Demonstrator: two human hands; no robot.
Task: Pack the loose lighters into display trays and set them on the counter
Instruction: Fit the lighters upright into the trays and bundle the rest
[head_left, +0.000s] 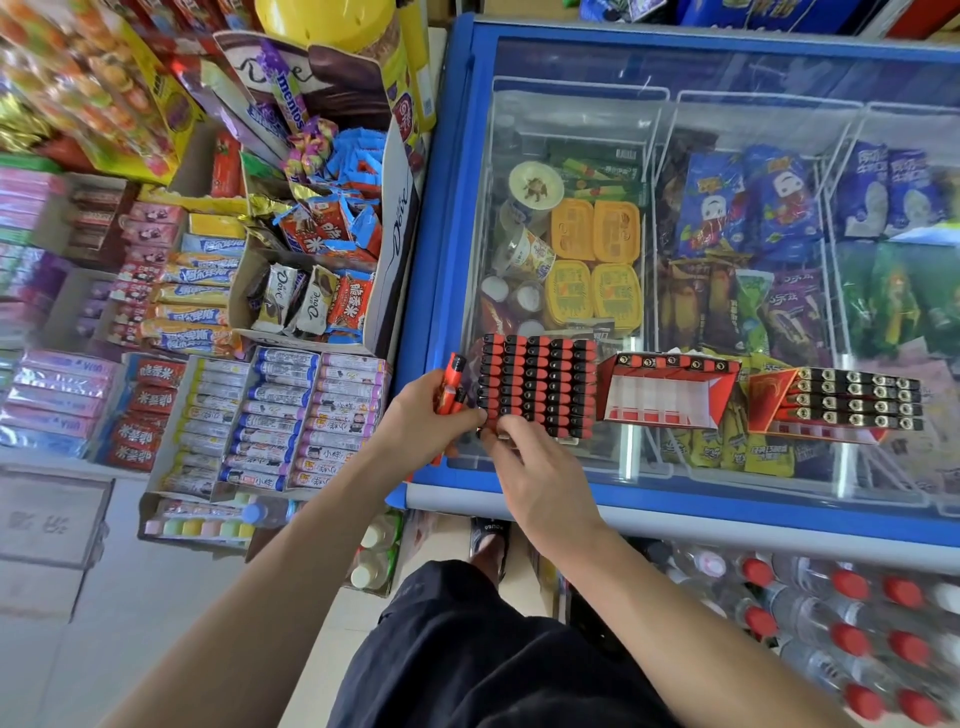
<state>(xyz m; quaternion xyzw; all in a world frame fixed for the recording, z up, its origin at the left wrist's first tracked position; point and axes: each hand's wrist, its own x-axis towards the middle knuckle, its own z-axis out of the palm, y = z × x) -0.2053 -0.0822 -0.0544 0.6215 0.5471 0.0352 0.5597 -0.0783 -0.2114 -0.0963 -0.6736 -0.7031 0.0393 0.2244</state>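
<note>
Head view: the left hand (423, 410) grips a few loose lighters (451, 387) beside the nearly full display tray (537, 384) on the freezer lid (779, 493) — right hand (530, 467) fingertips curl at its near edge, pinching something I cannot make out. Feed each lighter upright into the last gaps — steadying the tray.

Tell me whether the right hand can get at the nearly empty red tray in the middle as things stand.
Probably yes. The right hand rests at the near edge of the full tray, and the nearly empty tray sits just to its right on the freezer lid, with nothing lying between them.
</note>
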